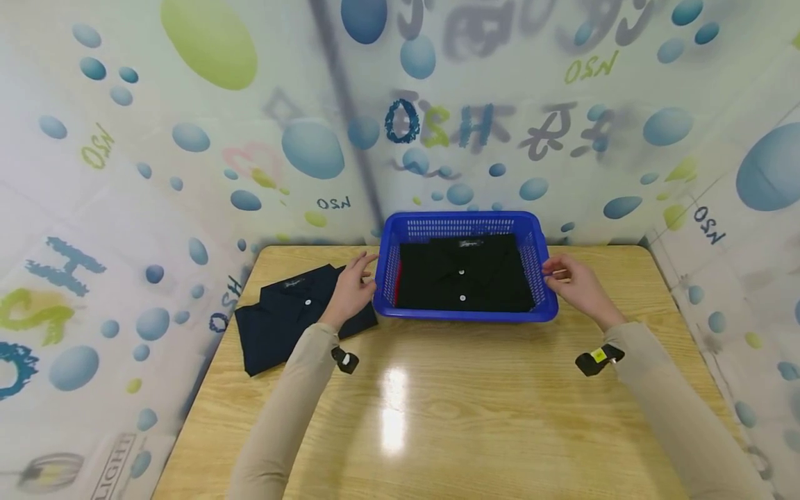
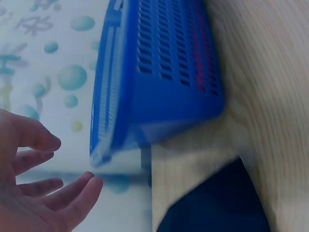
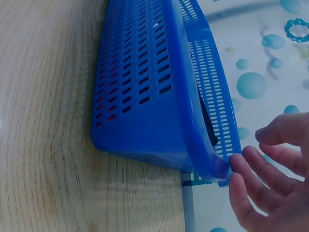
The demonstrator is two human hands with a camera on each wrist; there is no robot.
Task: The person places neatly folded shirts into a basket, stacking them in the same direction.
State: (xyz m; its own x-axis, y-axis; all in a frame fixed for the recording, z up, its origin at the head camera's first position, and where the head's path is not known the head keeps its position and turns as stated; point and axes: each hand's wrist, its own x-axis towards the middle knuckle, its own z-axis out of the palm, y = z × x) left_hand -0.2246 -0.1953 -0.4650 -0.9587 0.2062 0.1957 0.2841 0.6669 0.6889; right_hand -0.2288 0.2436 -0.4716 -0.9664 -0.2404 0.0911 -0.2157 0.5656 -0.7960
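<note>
A blue plastic basket (image 1: 465, 316) stands at the back of the table. Inside lies a folded black shirt (image 1: 431, 285) with white buttons, and a bit of red cloth (image 1: 398, 281) shows at its left edge. My left hand (image 1: 351, 295) is beside the basket's left rim, fingers loosely bent; the left wrist view shows a gap between fingers and basket. At the right rim is my right hand (image 1: 580, 286), its fingertips (image 3: 236, 163) at the basket's corner, touching or nearly so, without curling round it. A folded dark navy shirt (image 1: 281, 330) lies left, partly behind my left hand.
The wooden table (image 1: 475, 403) reaches toward me in front of the basket. A patterned curtain (image 1: 462, 167) hangs close behind the basket, and similar sheets enclose both sides. Each wrist carries a small black camera (image 1: 345, 360).
</note>
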